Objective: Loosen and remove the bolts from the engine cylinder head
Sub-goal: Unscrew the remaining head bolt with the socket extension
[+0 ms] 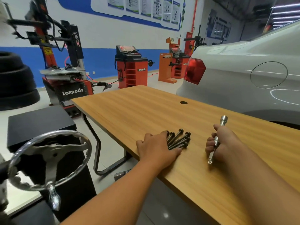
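Several long dark bolts (179,139) lie side by side on the wooden table (146,108), heads pointing away from me. My left hand (155,147) rests flat on the table with straight fingers, covering the near ends of the bolts. To the right, my right hand (221,144) grips a silver socket wrench extension (216,140), whose socket end sticks up above my thumb and whose lower tip points down at the table. The engine cylinder head is not in view.
A chrome handwheel (48,159) on a stand sits at the lower left beside a black cabinet (40,122). A white car (251,75) stands close behind the table on the right. Tyre machines (68,78) and stacked tyres (16,82) fill the workshop behind.
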